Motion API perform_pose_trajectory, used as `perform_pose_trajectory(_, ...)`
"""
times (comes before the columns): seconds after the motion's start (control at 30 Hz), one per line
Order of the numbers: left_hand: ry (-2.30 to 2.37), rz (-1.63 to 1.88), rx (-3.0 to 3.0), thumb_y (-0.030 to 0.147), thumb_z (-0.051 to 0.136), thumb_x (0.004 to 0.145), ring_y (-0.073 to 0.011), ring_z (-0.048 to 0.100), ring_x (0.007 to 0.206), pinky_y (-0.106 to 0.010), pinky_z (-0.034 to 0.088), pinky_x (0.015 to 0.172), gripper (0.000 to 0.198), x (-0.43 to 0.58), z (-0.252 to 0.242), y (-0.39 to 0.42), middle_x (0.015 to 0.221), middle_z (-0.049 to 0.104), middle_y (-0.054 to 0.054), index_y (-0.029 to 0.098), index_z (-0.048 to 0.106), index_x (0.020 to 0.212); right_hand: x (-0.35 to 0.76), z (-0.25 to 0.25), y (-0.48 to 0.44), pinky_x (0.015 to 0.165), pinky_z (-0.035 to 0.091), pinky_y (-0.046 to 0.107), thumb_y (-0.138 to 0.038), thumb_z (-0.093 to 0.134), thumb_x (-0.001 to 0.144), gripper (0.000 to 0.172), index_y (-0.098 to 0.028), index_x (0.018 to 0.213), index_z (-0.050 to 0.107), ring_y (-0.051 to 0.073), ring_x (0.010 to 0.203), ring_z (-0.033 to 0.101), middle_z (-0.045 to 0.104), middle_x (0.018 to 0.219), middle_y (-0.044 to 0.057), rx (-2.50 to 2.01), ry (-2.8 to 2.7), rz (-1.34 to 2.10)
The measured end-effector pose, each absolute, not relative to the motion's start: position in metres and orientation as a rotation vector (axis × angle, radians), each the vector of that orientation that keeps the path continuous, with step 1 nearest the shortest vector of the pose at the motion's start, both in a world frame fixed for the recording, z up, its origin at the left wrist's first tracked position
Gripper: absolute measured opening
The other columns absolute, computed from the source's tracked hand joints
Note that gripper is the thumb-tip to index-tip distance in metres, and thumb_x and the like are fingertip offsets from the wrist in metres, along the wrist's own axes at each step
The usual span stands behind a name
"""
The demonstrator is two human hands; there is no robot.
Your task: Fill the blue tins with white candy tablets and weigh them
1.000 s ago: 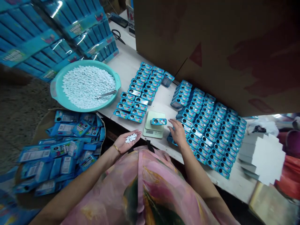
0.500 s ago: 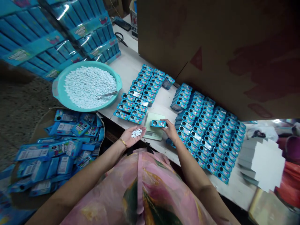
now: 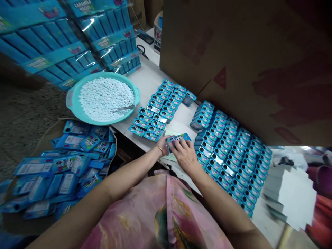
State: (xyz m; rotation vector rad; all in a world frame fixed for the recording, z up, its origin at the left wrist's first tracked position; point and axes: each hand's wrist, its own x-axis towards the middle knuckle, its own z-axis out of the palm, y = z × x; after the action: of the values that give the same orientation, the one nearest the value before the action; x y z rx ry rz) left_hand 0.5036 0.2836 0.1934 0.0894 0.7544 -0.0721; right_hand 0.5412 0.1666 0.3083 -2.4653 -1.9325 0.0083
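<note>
A small blue candy box is held between both hands, tilted over a pale kitchen scale. My left hand is closed round the box's left end. Across the box's near side lie the fingers of my right hand, gripping it and covering part of its printed face. No white candies show in either palm, which are turned out of sight. To the left stands a turquoise basin full of white candies, with a metal scoop resting in them.
Upright blue boxes stand in a left group and a larger right group. A carton of blue boxes sits below the basin. Wrapped display packs, scissors, a big cardboard box and white cards surround the table.
My left hand, earlier palm up with white candies, has moved right and turned onto the box. The box is tilted off the scale, and my right hand now lies across it. The view has shifted.
</note>
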Motion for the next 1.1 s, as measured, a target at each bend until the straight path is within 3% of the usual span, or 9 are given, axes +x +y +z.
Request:
perform_pose_trajectory(0.17, 0.777, -0.082, 0.056, 0.014, 0.05, 0.077, -0.0095, 0.056, 0.051, -0.019, 0.044, 0.051, 0.012, 0.51, 0.19, 0.282, 0.062, 0.061, -0.006, 0.008, 0.059, 0.077, 0.547, 0.31, 0.162, 0.084, 0.028, 0.04, -0.015, 0.035, 0.086, 0.035, -0.023, 0.119, 0.045, 0.024, 0.102, 0.038, 0.05, 0.11, 0.01, -2.506, -1.932, 0.035)
perform_pose_trajectory(0.4, 0.804, -0.104, 0.136, 0.015, 0.049, 0.076, -0.0156, 0.061, 0.061, -0.025, 0.047, 0.057, 0.013, 0.51, 0.199, 0.282, 0.068, 0.064, -0.01, 0.008, 0.06, 0.076, 0.544, 0.311, 0.15, 0.083, 0.027, 0.041, -0.016, 0.036, 0.086, 0.038, -0.026, 0.122, 0.043, 0.025, 0.101, 0.038, 0.05, 0.111, 0.009, -2.571, -1.866, 0.006)
perform_pose_trajectory(1.1, 0.804, -0.137, 0.113, 0.011, 0.05, 0.075, -0.0157, 0.061, 0.057, -0.027, 0.05, 0.056, 0.012, 0.513, 0.198, 0.277, 0.065, 0.064, -0.009, 0.007, 0.061, 0.076, 0.55, 0.305, 0.133, 0.083, 0.029, 0.04, -0.019, 0.046, 0.082, 0.041, -0.029, 0.121, 0.046, 0.025, 0.1, 0.038, 0.052, 0.11, 0.007, -2.606, -1.576, 0.024)
